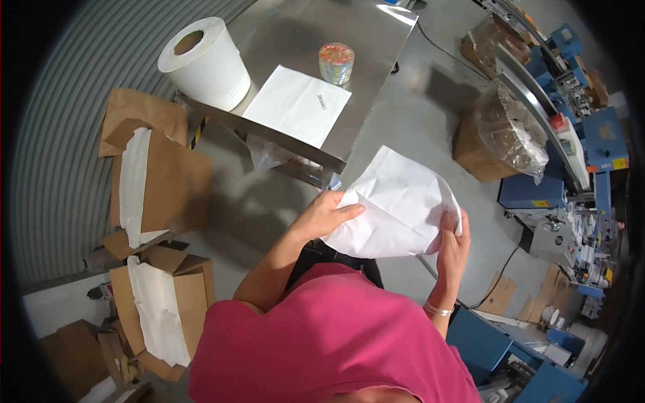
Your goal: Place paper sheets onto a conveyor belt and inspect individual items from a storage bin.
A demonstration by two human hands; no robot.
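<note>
The creased white sheet (pixel 396 208) is held in the air in front of the person's pink shirt (pixel 336 329), just off the near right corner of a metal table (pixel 285 33). The left hand (pixel 327 216) pinches its left edge, thumb on top; the right hand (pixel 455 235) grips its right edge, which curls up. On the table, a flat white sheet (pixel 295 104) lies between a large white roll (pixel 218 70) at left and a small multicoloured roll (pixel 336 65) at right.
</note>
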